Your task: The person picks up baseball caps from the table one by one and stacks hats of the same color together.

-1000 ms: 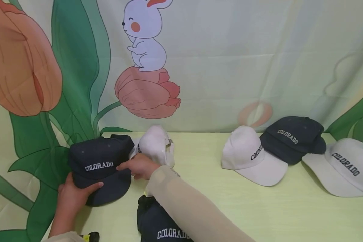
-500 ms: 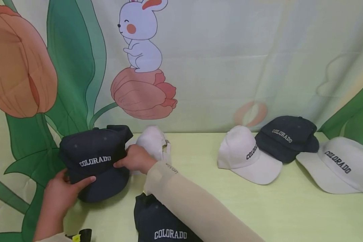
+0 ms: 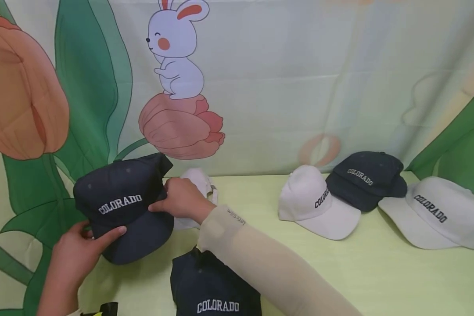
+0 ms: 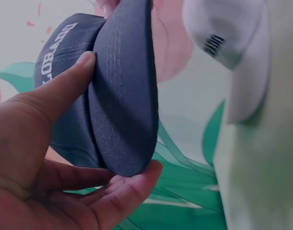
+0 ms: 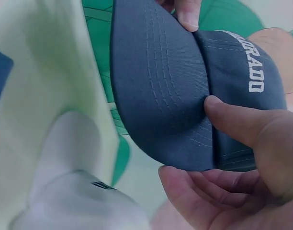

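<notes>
A navy baseball cap (image 3: 122, 188) with white COLORADO lettering is held between both hands above the left end of the table, brim toward me. My left hand (image 3: 77, 248) grips its left side, the thumb at the seam where brim meets crown and the fingers under the brim. From the other side my right hand (image 3: 185, 199) pinches the cap, thumb on the seam and fingers beneath, as the right wrist view shows. Behind the right hand is a white cap (image 3: 197, 177), partly hidden. A second navy cap (image 3: 215, 285) lies at the front, overlapped by the right sleeve.
On the right of the pale green table (image 3: 300, 281) rest a white cap (image 3: 308, 193), a navy cap (image 3: 367, 175) and another white cap (image 3: 454, 206), close together. A curtain (image 3: 260, 87) printed with a rabbit and tulips hangs along the back edge.
The held navy cap has risen off the table and tilted, its right side higher, with both hands moving along with it. The camera view has shifted slightly. The other caps stay put.
</notes>
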The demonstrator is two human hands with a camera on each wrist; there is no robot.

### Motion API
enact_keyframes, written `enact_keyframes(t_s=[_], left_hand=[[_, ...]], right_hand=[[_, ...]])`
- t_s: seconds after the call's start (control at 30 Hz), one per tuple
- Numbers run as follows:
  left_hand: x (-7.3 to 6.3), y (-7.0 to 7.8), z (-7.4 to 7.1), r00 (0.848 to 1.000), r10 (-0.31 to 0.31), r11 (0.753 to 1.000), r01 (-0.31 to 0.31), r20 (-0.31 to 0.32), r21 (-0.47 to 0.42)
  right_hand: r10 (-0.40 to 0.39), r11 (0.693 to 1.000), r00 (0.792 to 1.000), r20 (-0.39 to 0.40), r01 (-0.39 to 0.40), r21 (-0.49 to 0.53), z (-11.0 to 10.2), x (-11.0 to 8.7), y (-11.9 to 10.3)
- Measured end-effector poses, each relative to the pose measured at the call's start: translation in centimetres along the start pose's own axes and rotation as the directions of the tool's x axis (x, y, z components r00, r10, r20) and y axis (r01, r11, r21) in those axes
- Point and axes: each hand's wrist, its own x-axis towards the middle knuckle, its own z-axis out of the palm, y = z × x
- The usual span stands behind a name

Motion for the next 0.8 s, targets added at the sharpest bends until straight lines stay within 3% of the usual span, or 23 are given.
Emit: enact_keyframes(t_s=[0.2, 0.4, 0.8], left_hand=[[-1.4, 2.2, -0.5, 0.998, 0.064, 0.998, -0.064, -0.014, 0.014], [-2.9, 4.2, -0.9, 0.997, 0.083, 0.996, -0.083, -0.004, 0.031], [-5.0, 6.4, -0.7, 0.991, 0.12, 0.991, -0.123, 0.05, 0.057]], right_hand=[[-0.028, 0.999, 0.999, -0.022, 0.027, -0.028, -2.5, -1.6, 0.5], [-0.041, 0.999, 0.998, -0.042, 0.041, 0.006, -4.6, -3.7, 0.7], [0.0, 1.0, 1.0, -0.03, 0.001, 0.025, -6.7, -6.6, 1.8]])
